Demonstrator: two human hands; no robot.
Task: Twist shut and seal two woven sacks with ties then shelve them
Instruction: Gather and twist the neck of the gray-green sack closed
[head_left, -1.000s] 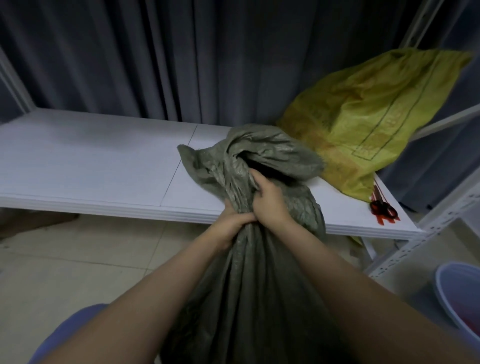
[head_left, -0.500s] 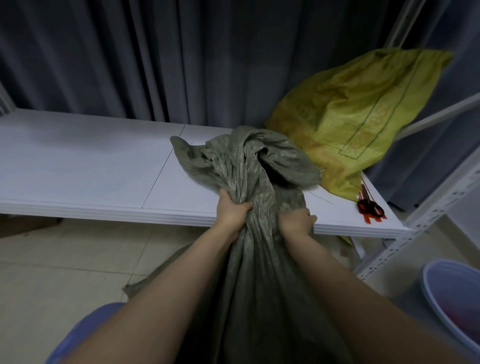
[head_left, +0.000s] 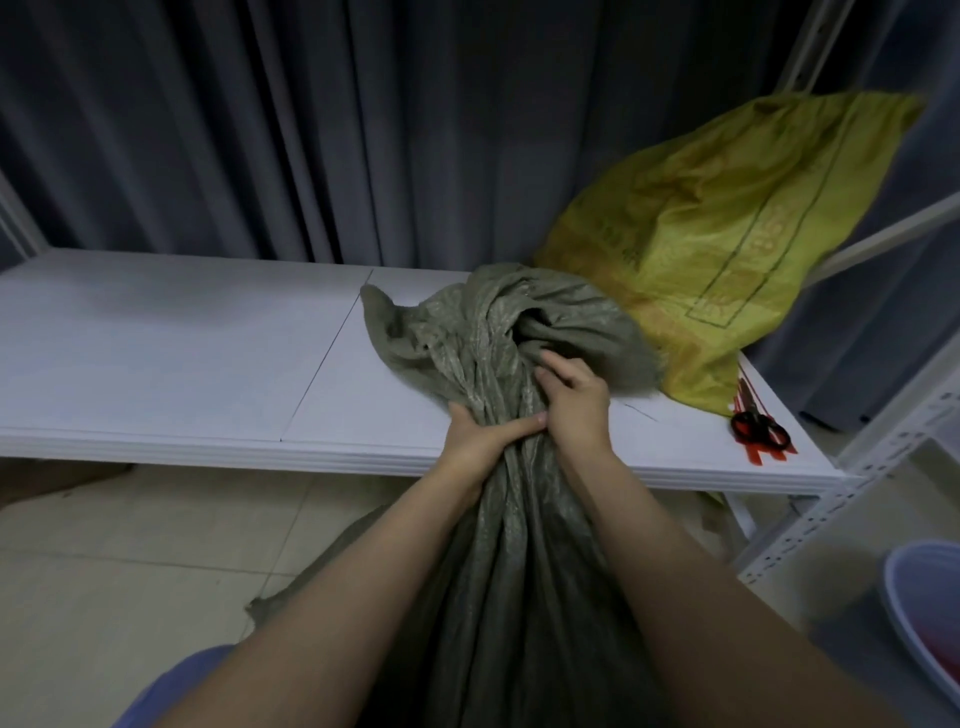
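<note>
Centre frame, the grey-green woven sack (head_left: 498, 571) has its neck bunched, with the left hand (head_left: 478, 441) gripping low and the right hand (head_left: 576, 400) clutching above; no tie is on it yet. The yellow woven sack (head_left: 727, 234) lies upper right on the white shelf board (head_left: 156, 353), red ties (head_left: 758, 456) near its front edge. Shelving room looks best at left

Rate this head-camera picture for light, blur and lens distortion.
Head view: dim, bluish light with no glare; the grey-green sack, left hand and right hand are fairly sharp. Head view: deep shadow fills the sack's mouth folds. Head view: the wide lens bows the white shelf board and slants the rack upright.
</note>
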